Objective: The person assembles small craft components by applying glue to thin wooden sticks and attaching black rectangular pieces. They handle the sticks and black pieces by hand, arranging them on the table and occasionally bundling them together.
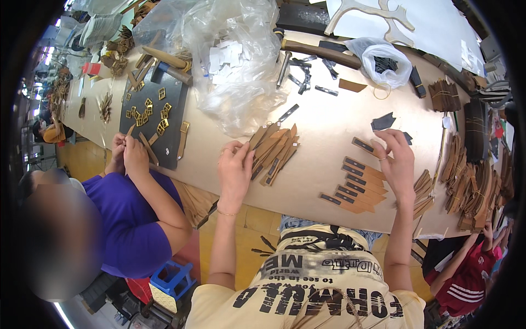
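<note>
My right hand (395,159) pinches the end of a brown leather strap (363,145) that carries a small black strip. Just below it, several similar leather straps (361,183) lie overlapped in a stepped row, each with a black strip near its left end. My left hand (235,164) has its fingers curled together at the left side of a loose pile of brown leather straps (276,145). Whatever lies between those fingertips is hidden. Beyond my right hand are dark, flat cut pieces (383,122).
A clear plastic bag with white slips (227,60) stands behind the pile. Farther back lie a hammer (320,53) and a bag of black strips (386,63). At left, a co-worker in purple (131,219) works beside a dark board with gold buckles (164,93). Bundled straps (457,170) line the right.
</note>
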A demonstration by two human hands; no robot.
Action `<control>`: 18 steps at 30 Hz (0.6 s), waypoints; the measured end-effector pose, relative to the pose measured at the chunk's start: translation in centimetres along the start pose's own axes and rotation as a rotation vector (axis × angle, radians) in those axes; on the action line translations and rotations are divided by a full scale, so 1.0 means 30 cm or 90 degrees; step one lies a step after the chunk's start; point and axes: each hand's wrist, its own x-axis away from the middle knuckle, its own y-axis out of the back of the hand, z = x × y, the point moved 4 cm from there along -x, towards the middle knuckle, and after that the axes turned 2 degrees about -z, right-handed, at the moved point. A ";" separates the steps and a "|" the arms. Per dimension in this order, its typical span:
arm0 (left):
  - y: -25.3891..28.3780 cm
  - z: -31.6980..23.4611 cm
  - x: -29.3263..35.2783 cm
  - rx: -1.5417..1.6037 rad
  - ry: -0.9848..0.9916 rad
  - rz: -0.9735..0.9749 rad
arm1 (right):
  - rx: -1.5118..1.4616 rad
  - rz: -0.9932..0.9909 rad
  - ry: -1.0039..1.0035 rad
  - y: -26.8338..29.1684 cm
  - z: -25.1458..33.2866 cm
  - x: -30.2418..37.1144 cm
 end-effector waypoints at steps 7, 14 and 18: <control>0.074 -0.084 0.000 0.445 0.205 -0.052 | -0.124 -0.065 0.123 -0.019 0.169 0.003; -0.037 -0.362 0.005 0.790 0.183 0.381 | -0.036 -0.112 0.340 0.017 0.314 0.046; -0.052 -0.432 0.037 0.879 0.191 0.485 | 0.002 -0.080 0.362 0.031 0.300 0.072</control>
